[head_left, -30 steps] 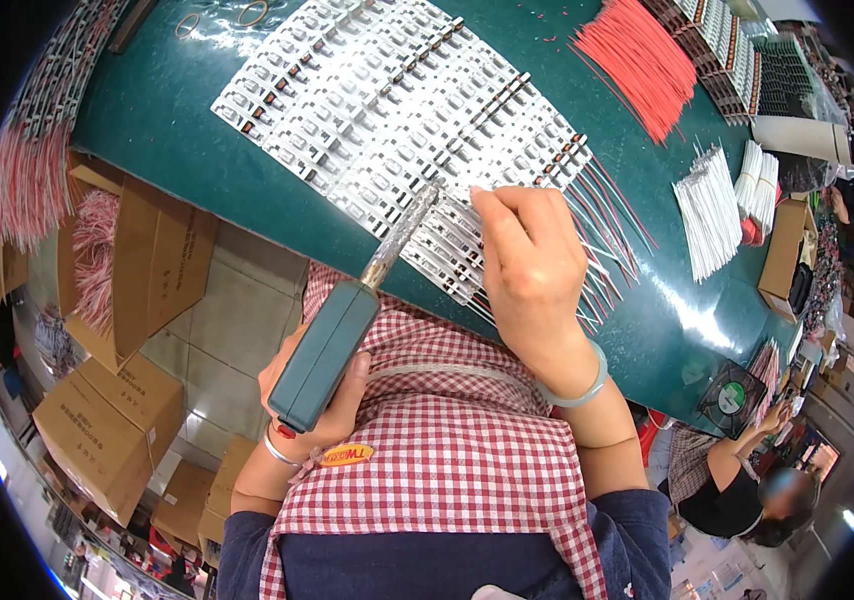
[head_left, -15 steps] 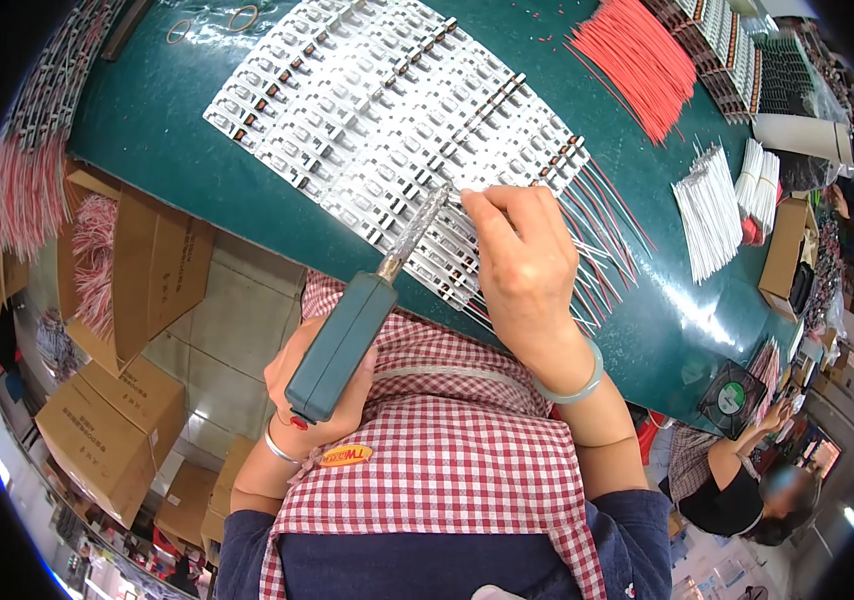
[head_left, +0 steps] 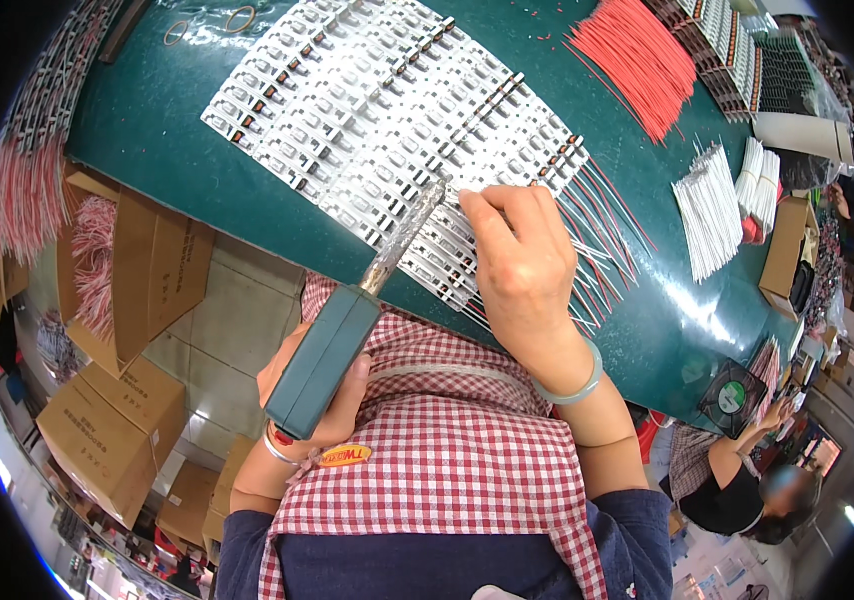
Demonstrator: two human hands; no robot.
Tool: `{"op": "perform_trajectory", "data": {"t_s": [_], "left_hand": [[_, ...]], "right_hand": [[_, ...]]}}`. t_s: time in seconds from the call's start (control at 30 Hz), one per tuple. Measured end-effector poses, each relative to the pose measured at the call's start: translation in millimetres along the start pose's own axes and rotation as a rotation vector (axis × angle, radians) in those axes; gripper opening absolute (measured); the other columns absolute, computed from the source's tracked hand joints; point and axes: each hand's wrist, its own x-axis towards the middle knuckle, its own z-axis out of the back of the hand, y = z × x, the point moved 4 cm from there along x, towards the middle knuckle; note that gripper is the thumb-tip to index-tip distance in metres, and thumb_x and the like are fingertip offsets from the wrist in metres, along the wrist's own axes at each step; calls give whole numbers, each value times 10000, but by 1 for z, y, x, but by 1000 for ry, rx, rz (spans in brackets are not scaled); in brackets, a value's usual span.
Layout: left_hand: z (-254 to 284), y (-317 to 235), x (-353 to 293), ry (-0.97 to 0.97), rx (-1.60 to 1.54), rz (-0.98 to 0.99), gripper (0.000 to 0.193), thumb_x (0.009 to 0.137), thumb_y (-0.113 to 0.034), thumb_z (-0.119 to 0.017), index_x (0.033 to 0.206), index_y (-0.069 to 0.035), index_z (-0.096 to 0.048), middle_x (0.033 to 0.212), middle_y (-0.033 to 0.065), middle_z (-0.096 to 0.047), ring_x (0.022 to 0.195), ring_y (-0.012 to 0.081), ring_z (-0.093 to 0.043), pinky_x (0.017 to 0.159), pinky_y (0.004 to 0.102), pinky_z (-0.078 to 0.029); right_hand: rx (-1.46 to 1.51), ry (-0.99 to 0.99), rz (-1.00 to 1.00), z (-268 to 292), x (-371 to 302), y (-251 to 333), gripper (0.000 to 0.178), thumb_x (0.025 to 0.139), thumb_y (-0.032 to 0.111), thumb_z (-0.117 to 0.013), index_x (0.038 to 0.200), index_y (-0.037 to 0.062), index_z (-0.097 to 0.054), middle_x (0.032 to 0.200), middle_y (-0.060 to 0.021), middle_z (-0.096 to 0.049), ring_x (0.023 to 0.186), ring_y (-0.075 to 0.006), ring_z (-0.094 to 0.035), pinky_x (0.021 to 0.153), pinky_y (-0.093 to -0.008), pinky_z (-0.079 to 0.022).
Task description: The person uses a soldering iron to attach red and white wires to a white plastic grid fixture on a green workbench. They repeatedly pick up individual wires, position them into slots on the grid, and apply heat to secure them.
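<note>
My left hand (head_left: 335,400) is closed around the dark green handle of a soldering iron (head_left: 325,360). The iron's metal shaft slants up and to the right, with its tip over the white slotted parts (head_left: 367,120) laid in rows on the table. Close to that tip, the thumb and forefinger of my right hand (head_left: 524,255) are pinched together. Whatever lies between those fingertips is too small to make out. Red and white wires (head_left: 602,225) stick out from the parts' right side, partly under my right hand.
A bundle of red wires (head_left: 637,65) and bundles of white wires (head_left: 705,215) lie on the green table (head_left: 162,165). A small black fan (head_left: 730,398) stands near the right edge. Cardboard boxes (head_left: 112,440) are on the floor at left. Another person (head_left: 722,480) sits at lower right.
The soldering iron and my left hand have shifted slightly down and to the left, its tip pulling a little away from my right fingertips. My right hand has barely moved.
</note>
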Motion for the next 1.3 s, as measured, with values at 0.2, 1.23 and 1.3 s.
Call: {"op": "perform_trajectory", "data": {"t_s": [0.2,1.23,1.3], "left_hand": [[0,-1,3,-1,-26,47,284,780,-50,-797,1041,50,-747,1040,229,-736,830,313,-757,715,339,-605],[-7,1,12,55,-55,40,247,786,-23,-790,1019,44,-741,997,195,-719,813,303,-742,708,339,-598],[-6,3,10,51,-48,61,261,790,-38,-793,1032,46,-742,1015,207,-724,831,316,-747,717,348,-601]], "right_hand": [[25,-29,-8,5,0,-1,320,701,-42,-676,1019,-42,-708,919,-102,-636,835,-259,-610,692,-365,-510],[-19,-32,8,1,5,-7,289,712,-10,-675,994,-58,-718,893,-105,-626,807,-252,-600,663,-350,-498],[-19,-30,9,2,5,-7,290,712,-12,-675,995,-57,-716,893,-106,-625,807,-254,-600,663,-350,-498]]}}
